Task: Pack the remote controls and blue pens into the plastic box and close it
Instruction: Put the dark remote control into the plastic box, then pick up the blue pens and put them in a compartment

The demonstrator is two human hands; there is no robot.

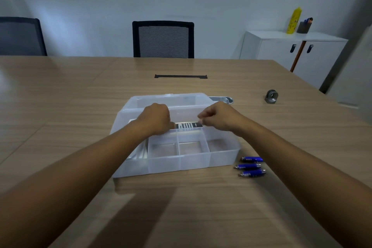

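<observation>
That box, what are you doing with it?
A person is packing the clear plastic box on the table. Both hands, left and right, are at a black remote, placing it in the long back compartment. The box is open and its three small front compartments are empty. Three blue pens lie on the table to the right of the box, not yet packed.

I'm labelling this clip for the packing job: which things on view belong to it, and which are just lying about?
Part of the job:
plastic box
black remote, held by left hand and right hand
three blue pens

Just lying about:
grey metal ring
yellow bottle
pen holder
chairs
</observation>
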